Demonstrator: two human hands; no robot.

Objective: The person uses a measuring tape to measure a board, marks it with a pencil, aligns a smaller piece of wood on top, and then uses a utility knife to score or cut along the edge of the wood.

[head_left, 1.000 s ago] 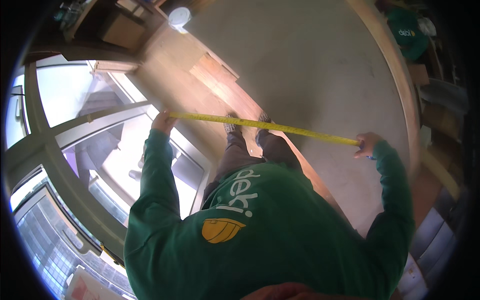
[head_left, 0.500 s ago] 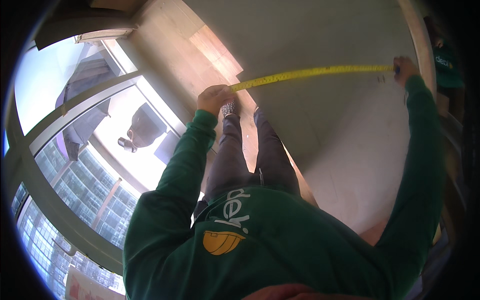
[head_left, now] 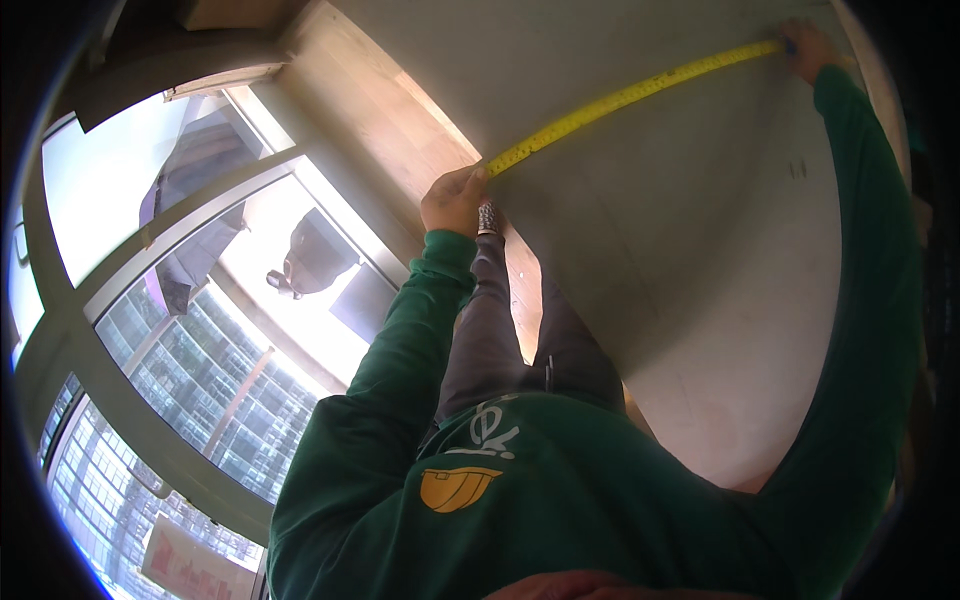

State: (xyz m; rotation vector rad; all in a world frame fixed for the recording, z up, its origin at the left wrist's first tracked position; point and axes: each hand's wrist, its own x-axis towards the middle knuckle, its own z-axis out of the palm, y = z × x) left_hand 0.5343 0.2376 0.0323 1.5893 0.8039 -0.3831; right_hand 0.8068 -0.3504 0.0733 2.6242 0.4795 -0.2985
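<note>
A yellow tape measure [head_left: 625, 97] is pulled out between my two hands, its blade slanting up toward the right. My left hand [head_left: 453, 203] pinches one end of the blade, close above my foot. At the far right, my right hand [head_left: 813, 52] is closed round the other end, where a small dark blue part shows; the fingers hide most of it. The blade passes over a large flat grey surface [head_left: 600, 190], and from this view I cannot tell whether it touches it. My right hand is near the wooden edge [head_left: 868, 60] of that surface.
Pale wooden floor [head_left: 380, 110] runs along the left side of the grey surface. Further left stands a framed glass door or window [head_left: 205, 215], with hanging clothes [head_left: 205, 160] and tall buildings visible through it. My legs [head_left: 490, 335] stand between glass and surface.
My right hand has moved farther away, so the tape slants more steeply. My left hand appears slightly lower and farther right as the view shifts. Both hands keep their hold.
</note>
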